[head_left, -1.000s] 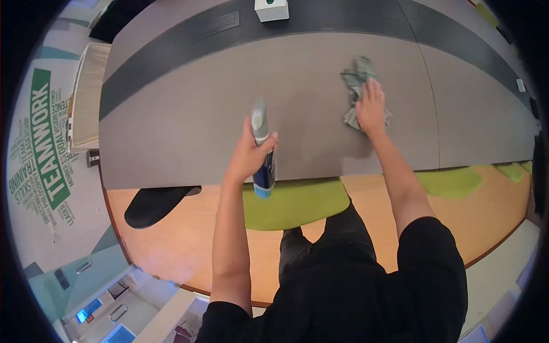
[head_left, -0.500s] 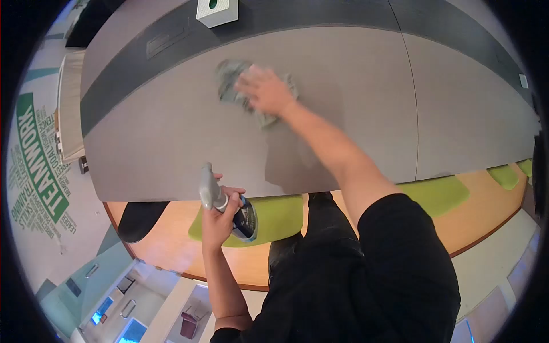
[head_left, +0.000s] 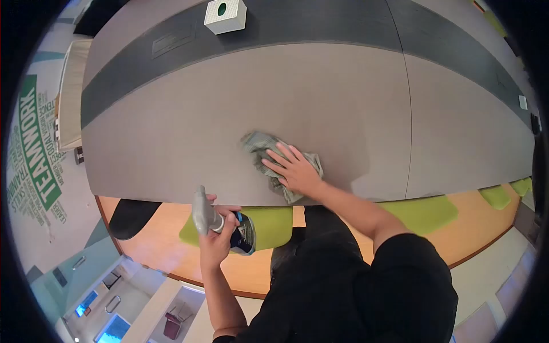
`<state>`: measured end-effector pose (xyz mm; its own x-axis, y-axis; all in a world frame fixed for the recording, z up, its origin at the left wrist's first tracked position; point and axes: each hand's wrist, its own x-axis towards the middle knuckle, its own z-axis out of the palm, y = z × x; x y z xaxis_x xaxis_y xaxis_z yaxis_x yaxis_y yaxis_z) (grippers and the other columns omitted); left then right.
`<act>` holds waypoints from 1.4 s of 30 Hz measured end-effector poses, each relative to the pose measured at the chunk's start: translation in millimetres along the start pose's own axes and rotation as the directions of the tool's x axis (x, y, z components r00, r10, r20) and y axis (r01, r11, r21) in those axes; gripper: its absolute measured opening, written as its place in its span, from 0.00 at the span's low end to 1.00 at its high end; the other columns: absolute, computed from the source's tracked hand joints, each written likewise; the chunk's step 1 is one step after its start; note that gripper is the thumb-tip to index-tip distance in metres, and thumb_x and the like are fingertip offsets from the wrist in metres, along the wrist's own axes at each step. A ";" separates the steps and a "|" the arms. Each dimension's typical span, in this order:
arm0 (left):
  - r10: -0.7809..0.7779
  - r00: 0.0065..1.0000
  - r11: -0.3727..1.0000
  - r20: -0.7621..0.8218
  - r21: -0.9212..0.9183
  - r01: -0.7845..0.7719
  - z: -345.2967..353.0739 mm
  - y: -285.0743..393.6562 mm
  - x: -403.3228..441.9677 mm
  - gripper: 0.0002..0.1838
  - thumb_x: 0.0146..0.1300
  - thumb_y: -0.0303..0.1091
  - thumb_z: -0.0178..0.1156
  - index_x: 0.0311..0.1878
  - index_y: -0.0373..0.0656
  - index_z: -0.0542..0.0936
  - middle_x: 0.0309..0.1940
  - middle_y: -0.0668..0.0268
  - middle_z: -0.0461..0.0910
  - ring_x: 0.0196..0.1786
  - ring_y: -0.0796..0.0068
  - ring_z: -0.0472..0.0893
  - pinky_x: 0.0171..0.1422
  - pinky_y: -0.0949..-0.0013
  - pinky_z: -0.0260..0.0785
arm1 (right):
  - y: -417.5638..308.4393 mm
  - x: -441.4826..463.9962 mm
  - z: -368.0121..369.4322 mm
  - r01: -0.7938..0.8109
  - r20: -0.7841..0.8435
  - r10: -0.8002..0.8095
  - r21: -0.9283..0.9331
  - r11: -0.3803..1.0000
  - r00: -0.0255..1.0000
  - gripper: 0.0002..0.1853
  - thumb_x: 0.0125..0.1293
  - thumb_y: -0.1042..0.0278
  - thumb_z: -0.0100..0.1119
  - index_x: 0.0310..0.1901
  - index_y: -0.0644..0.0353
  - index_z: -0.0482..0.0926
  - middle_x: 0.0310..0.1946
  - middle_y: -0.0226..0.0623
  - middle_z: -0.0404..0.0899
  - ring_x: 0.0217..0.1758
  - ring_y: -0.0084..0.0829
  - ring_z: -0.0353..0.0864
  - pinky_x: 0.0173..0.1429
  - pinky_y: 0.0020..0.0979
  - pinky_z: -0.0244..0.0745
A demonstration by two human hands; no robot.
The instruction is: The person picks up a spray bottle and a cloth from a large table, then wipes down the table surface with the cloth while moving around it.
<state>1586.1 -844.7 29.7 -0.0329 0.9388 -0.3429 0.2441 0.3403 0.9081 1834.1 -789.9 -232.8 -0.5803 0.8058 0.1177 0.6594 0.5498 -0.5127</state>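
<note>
Head view: I see the right hand (head_left: 298, 175) flat on the grey-green cloth (head_left: 260, 143), fingers slightly apart, near the close edge of the surface (head_left: 171, 131). The left hand (head_left: 214, 246) has its fingers clamped round the spray bottle (head_left: 243, 235). I judge the wiping unfinished; which stretches are done or left, I can't fairly tell.

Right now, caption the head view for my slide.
Left hand holding a spray bottle, right hand on a cloth on the table.

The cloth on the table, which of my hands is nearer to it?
Right: your right hand lies spread on top of the cloth, while your left hand is apart from it, off to the left, holding the spray bottle.
</note>
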 end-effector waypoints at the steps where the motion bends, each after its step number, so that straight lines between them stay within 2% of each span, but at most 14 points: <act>1: 0.013 1.000 1.000 -0.001 -0.005 -0.013 2.4 0.1 -1.1 0.31 0.82 0.22 0.64 0.79 0.39 0.61 0.37 0.64 0.81 0.54 0.66 0.87 0.62 0.61 0.78 | 29.5 23.1 -4.7 0.135 0.012 -0.135 0.015 0.991 0.991 0.40 0.69 0.53 0.71 0.83 0.36 0.75 0.88 0.31 0.66 0.96 0.48 0.52 0.95 0.59 0.48; 4: 0.021 1.000 1.000 0.007 0.011 -0.021 4.0 -2.8 -5.5 0.32 0.82 0.21 0.64 0.80 0.40 0.60 0.37 0.65 0.80 0.56 0.63 0.88 0.65 0.60 0.78 | 149.3 103.9 -59.6 0.287 -0.027 -0.292 -0.110 0.952 0.956 0.42 0.70 0.55 0.70 0.86 0.33 0.71 0.90 0.26 0.64 0.95 0.44 0.55 0.96 0.59 0.46; 6: 0.011 1.000 1.000 -0.006 0.007 -0.011 11.6 -7.0 -13.1 0.32 0.82 0.21 0.64 0.80 0.40 0.59 0.37 0.65 0.80 0.56 0.63 0.88 0.66 0.58 0.78 | 275.4 137.2 -95.8 -0.013 -0.221 -0.118 -0.513 0.858 0.968 0.32 0.77 0.55 0.60 0.82 0.37 0.76 0.88 0.27 0.68 0.91 0.46 0.63 0.93 0.59 0.55; 9: 0.045 0.999 0.998 -0.027 0.045 -0.044 21.0 -13.1 -30.7 0.32 0.81 0.23 0.65 0.80 0.39 0.59 0.35 0.64 0.81 0.56 0.60 0.88 0.67 0.55 0.77 | 348.6 111.0 -150.1 -0.708 -0.646 0.424 -0.267 0.653 0.635 0.28 0.83 0.54 0.52 0.80 0.50 0.78 0.83 0.38 0.76 0.85 0.59 0.69 0.89 0.60 0.59; 12: 0.042 0.997 0.997 -0.061 0.065 -0.038 21.8 -22.3 -41.2 0.32 0.81 0.25 0.65 0.79 0.38 0.59 0.34 0.63 0.81 0.56 0.59 0.88 0.66 0.55 0.77 | 289.4 87.1 -102.5 -0.735 -0.690 0.339 -0.419 0.533 0.639 0.27 0.85 0.53 0.50 0.77 0.56 0.81 0.79 0.44 0.79 0.85 0.61 0.69 0.89 0.60 0.57; 17: 0.098 0.993 0.995 -0.063 0.023 -0.097 43.1 -32.7 -66.1 0.32 0.82 0.25 0.64 0.79 0.37 0.59 0.35 0.62 0.82 0.56 0.59 0.89 0.64 0.56 0.76 | 75.0 -25.8 -9.8 0.036 -0.078 -0.051 -0.191 0.981 0.996 0.31 0.75 0.53 0.63 0.79 0.43 0.80 0.88 0.35 0.67 0.93 0.51 0.56 0.95 0.59 0.49; 21: 0.200 0.978 0.980 -0.050 0.005 -0.200 68.7 -73.1 -114.4 0.32 0.82 0.25 0.64 0.79 0.37 0.59 0.35 0.63 0.82 0.56 0.60 0.88 0.65 0.57 0.76 | 76.3 -113.7 -4.4 0.516 0.285 -0.554 0.201 0.833 0.782 0.39 0.73 0.55 0.69 0.85 0.30 0.73 0.91 0.26 0.61 0.97 0.47 0.48 0.97 0.57 0.45; 25: 0.137 0.988 0.989 -0.064 -0.048 -0.140 4.8 -65.0 -40.4 0.32 0.81 0.23 0.65 0.79 0.37 0.59 0.35 0.63 0.82 0.57 0.61 0.89 0.65 0.57 0.77 | 215.5 0.0 -70.3 -0.003 0.075 0.034 -0.372 0.928 0.997 0.40 0.78 0.56 0.64 0.89 0.31 0.65 0.93 0.29 0.58 0.96 0.46 0.50 0.95 0.58 0.47; 28: 0.107 0.993 0.986 -0.039 -0.127 -0.111 11.3 -76.8 -47.1 0.33 0.79 0.19 0.64 0.80 0.38 0.60 0.36 0.64 0.81 0.57 0.62 0.89 0.65 0.58 0.78 | 351.5 -44.1 -62.4 -0.716 -0.479 0.538 -0.370 0.592 0.693 0.33 0.88 0.47 0.46 0.89 0.43 0.66 0.92 0.36 0.58 0.94 0.62 0.49 0.92 0.63 0.48; 31: 0.115 0.993 0.990 0.007 -0.087 -0.114 10.4 -92.1 -51.9 0.33 0.79 0.19 0.64 0.80 0.38 0.60 0.36 0.65 0.81 0.57 0.61 0.89 0.65 0.58 0.78 | 309.7 -49.4 -37.1 -0.748 -0.394 0.653 -0.495 0.442 0.647 0.32 0.89 0.44 0.42 0.87 0.46 0.68 0.91 0.39 0.61 0.93 0.66 0.50 0.91 0.66 0.48; 34: 0.082 0.996 0.995 0.023 -0.057 -0.080 13.1 -96.9 -60.1 0.33 0.79 0.20 0.65 0.80 0.38 0.61 0.36 0.65 0.81 0.57 0.60 0.89 0.64 0.57 0.78 | 181.0 -29.1 -8.7 -0.245 -0.099 0.224 -0.435 0.866 0.969 0.28 0.84 0.51 0.54 0.81 0.44 0.77 0.90 0.43 0.61 0.95 0.64 0.47 0.93 0.67 0.44; 36: 0.096 0.994 0.994 0.042 -0.059 -0.093 16.9 -86.5 -62.3 0.32 0.80 0.22 0.65 0.79 0.38 0.61 0.35 0.65 0.81 0.56 0.60 0.89 0.65 0.56 0.78 | 104.1 -4.1 -6.7 0.192 0.216 -0.148 -0.201 0.961 0.965 0.31 0.82 0.51 0.60 0.85 0.31 0.72 0.93 0.31 0.55 0.97 0.51 0.45 0.96 0.62 0.42; 38: 0.089 0.993 0.996 0.075 -0.021 -0.088 18.3 -70.7 -65.4 0.32 0.80 0.24 0.66 0.79 0.38 0.61 0.35 0.65 0.82 0.55 0.60 0.89 0.65 0.55 0.78 | 81.6 27.3 17.5 0.388 0.161 -0.370 -0.100 0.916 0.915 0.34 0.81 0.50 0.61 0.87 0.27 0.69 0.93 0.27 0.57 0.97 0.46 0.45 0.96 0.58 0.43; 42: 0.111 0.986 0.990 0.126 0.071 -0.120 46.5 -27.1 -65.3 0.31 0.80 0.25 0.66 0.77 0.37 0.62 0.35 0.65 0.82 0.55 0.60 0.89 0.67 0.53 0.79 | 151.0 94.7 1.1 0.186 -0.132 -0.232 -0.294 0.938 0.964 0.35 0.82 0.49 0.60 0.88 0.26 0.66 0.90 0.27 0.64 0.94 0.46 0.55 0.95 0.55 0.49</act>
<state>1626.6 -917.8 16.3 0.1164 0.9565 -0.2677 0.3144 0.2201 0.9234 1878.2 -630.8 -300.1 -0.6494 0.6777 0.3449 0.6507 0.7300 -0.2092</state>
